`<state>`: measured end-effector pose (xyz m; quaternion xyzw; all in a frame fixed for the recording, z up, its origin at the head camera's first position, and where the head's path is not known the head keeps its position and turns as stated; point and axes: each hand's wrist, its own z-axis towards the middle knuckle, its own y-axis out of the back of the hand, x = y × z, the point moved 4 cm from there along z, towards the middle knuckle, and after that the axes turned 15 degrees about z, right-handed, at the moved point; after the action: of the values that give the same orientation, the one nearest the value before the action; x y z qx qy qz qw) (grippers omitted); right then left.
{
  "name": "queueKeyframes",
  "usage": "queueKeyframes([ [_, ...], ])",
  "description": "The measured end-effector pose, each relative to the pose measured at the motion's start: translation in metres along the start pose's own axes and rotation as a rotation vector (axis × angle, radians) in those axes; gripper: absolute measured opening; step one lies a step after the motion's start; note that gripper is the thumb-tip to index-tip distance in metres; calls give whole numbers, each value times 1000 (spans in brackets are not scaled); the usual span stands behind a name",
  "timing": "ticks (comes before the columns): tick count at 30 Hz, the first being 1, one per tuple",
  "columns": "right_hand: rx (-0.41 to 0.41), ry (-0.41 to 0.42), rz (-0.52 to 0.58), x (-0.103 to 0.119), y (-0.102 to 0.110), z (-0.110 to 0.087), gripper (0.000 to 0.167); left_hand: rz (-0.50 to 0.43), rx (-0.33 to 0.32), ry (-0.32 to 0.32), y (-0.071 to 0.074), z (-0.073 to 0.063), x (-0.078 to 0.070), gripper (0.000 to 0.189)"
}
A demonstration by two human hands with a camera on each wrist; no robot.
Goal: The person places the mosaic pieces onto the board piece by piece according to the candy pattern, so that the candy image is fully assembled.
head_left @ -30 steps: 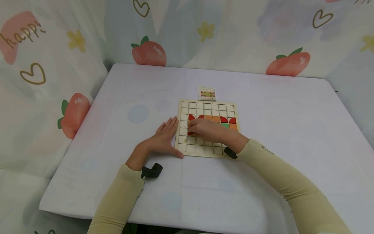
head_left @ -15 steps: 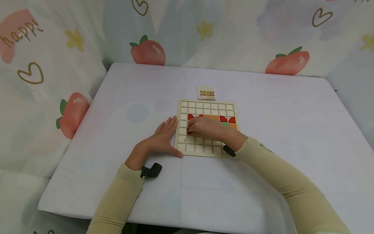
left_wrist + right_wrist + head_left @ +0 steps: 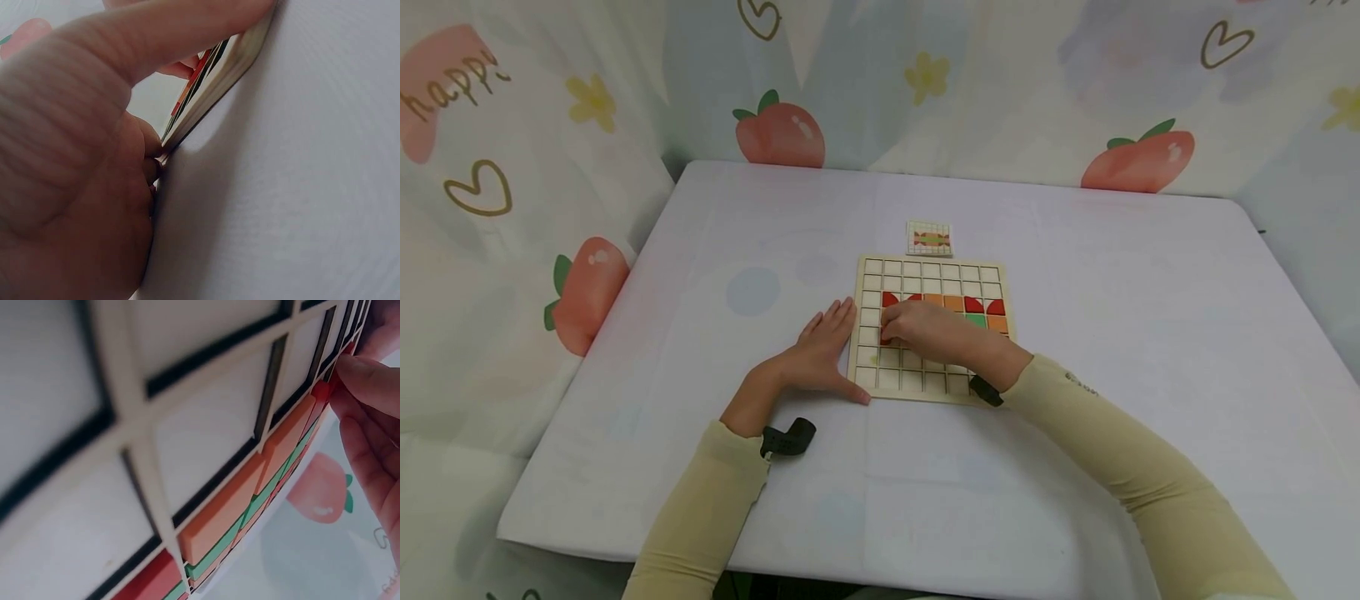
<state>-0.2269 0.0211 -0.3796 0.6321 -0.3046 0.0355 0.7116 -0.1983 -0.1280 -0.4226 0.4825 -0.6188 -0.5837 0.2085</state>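
Note:
In the head view, a wooden grid board [image 3: 868, 287] lies on the table, partly filled with red, orange and green tiles. My right hand [image 3: 936, 333] reaches over it and pinches a red tile [image 3: 335, 374] at the left end of the nearest tiled row, with thumb and fingertips on it. Several tiles in the middle are hidden under that hand. My left hand [image 3: 812, 354] lies with spread, straight fingers along the board's left edge. Its thumb reaches to the near left corner; the left wrist view shows it against the board's side [image 3: 240, 59].
Beyond the board's far edge lies a small pattern card [image 3: 930, 238] with a red, orange and green design. The white-covered table [image 3: 1120, 292] extends around the board. Patterned cloth [image 3: 1015, 100] hangs behind it and on the left.
My right forearm has shifted very slightly left, while its fingers stay at the red tile. The left hand keeps its place by the board.

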Motion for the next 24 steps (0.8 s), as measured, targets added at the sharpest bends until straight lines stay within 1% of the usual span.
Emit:
queueKeyframes([
  [2, -28, -2, 39, 0, 3, -2, 16, 5, 3, 3, 0, 0, 0, 128],
  [4, -73, -20, 93, -1, 10, -6, 17, 15, 6, 7, 0, 1, 0, 128],
  [7, -194, -69, 217, -4, 27, -22, 19, 19, 10, 19, -1, 2, -1, 128],
  [9, -311, -97, 307, -10, 41, -41, 17, 19, 14, 28, -2, 2, -1, 128],
  [10, -378, -111, 358, -14, 47, -54, 16, 17, 17, 32, -2, 2, -2, 128],
  [12, -518, -147, 439, -24, 58, -83, 15, 11, 18, 38, -3, 3, -3, 128],
  [14, -672, -191, 547, -36, 66, -115, 16, 14, 15, 45, -3, 3, -4, 129],
  [16, -836, -256, 686, -48, 70, -147, 18, 23, 11, 50, -4, 3, -5, 129],
  [18, -1019, -284, 897, -61, 69, -178, 20, 33, 9, 54, -4, 2, -5, 129],
  [20, -1193, -254, 1140, -70, 64, -204, 19, 33, 10, 54, -4, 2, -6, 129],
  [21, -1269, -220, 1260, -73, 62, -216, 19, 27, 7, 51, -4, 2, -6, 129],
  [23, -1392, -120, 1502, -80, 56, -236, 18, 14, 5, 48, -3, 1, -7, 129],
  [24, -1435, -84, 1598, -82, 54, -245, 19, 8, 4, 46, -3, 2, -8, 129],
])
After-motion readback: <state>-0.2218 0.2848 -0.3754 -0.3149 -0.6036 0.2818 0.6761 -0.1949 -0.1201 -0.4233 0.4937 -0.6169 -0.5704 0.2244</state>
